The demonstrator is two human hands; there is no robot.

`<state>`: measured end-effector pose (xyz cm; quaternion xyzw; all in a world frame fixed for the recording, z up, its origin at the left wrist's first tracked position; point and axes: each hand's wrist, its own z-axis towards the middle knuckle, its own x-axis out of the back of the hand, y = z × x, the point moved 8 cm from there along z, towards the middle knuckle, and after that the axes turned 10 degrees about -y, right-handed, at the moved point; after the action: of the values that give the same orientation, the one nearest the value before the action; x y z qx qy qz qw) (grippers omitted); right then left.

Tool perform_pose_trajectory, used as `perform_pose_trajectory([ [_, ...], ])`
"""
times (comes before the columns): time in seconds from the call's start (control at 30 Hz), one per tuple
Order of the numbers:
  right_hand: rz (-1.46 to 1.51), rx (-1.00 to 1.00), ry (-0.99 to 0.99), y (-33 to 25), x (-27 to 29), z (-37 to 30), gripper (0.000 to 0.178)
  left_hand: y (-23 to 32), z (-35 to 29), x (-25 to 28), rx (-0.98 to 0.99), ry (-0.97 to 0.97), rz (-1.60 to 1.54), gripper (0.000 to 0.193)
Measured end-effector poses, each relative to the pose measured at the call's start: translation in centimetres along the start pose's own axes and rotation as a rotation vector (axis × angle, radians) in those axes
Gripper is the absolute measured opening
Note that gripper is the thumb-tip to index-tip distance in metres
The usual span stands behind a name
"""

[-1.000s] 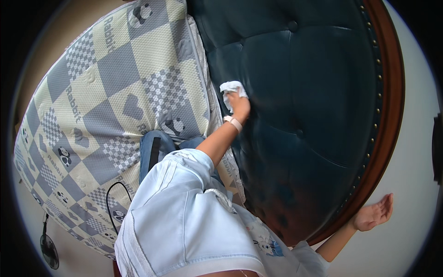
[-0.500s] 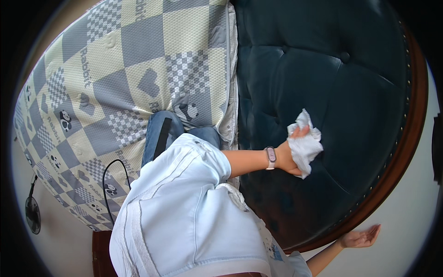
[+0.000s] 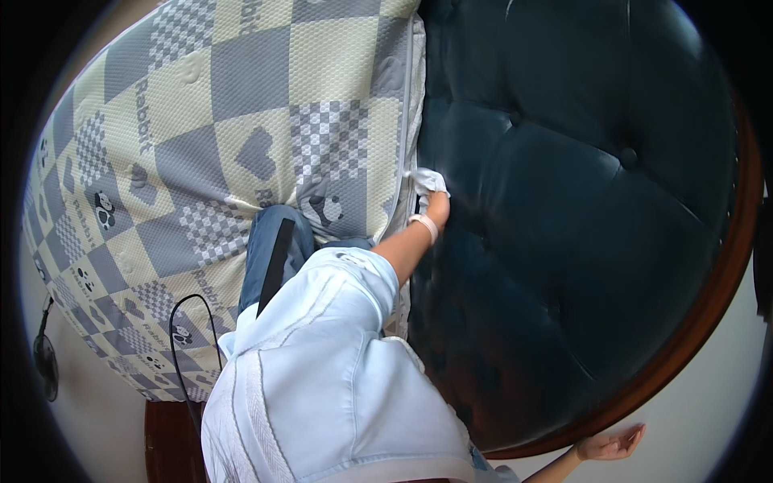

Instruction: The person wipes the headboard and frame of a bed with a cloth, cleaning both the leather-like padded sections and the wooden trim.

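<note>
My left hand [image 3: 437, 208], with a pale band around its wrist, is closed on a crumpled white cloth [image 3: 429, 180]. It presses the cloth at the seam where the dark, button-tufted leather headboard [image 3: 564, 217] meets the side of the mattress [image 3: 241, 88]. Most of its fingers are hidden behind the cloth and the back of the hand. My right hand [image 3: 613, 444] is at the lower right, beside the curved wooden frame [image 3: 644, 393] of the headboard. Its fingers are loosely spread and slightly curled, and it holds nothing.
The mattress cover is checked in grey and cream with pandas and hearts. My jeans-clad legs [image 3: 278, 241] press into it. A black cable [image 3: 173, 338] loops beside my light-blue shirt [image 3: 306, 386]. A dark round object [image 3: 46, 366] stands at the far left.
My left hand has moved left with the cloth, from the middle of the headboard to its edge by the mattress. My right hand is slightly lower in view. The whole view has shifted a little.
</note>
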<state>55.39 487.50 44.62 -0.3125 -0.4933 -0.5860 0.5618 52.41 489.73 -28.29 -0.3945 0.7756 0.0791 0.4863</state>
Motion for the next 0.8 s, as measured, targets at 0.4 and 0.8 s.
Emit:
perform_pose_trajectory([
  [0.4, 0.369, 0.257, 0.104, 2.0, -0.2, -1.2, 0.061, 17.7, -2.4, -5.4, -0.478, 0.687, 0.831, 0.067],
  [0.8, 0.390, 0.116, 0.148, 2.0, 0.1, -0.8, 0.054, 7.6, -27.3, -40.9, -1.281, -0.131, 1.363, 0.074],
])
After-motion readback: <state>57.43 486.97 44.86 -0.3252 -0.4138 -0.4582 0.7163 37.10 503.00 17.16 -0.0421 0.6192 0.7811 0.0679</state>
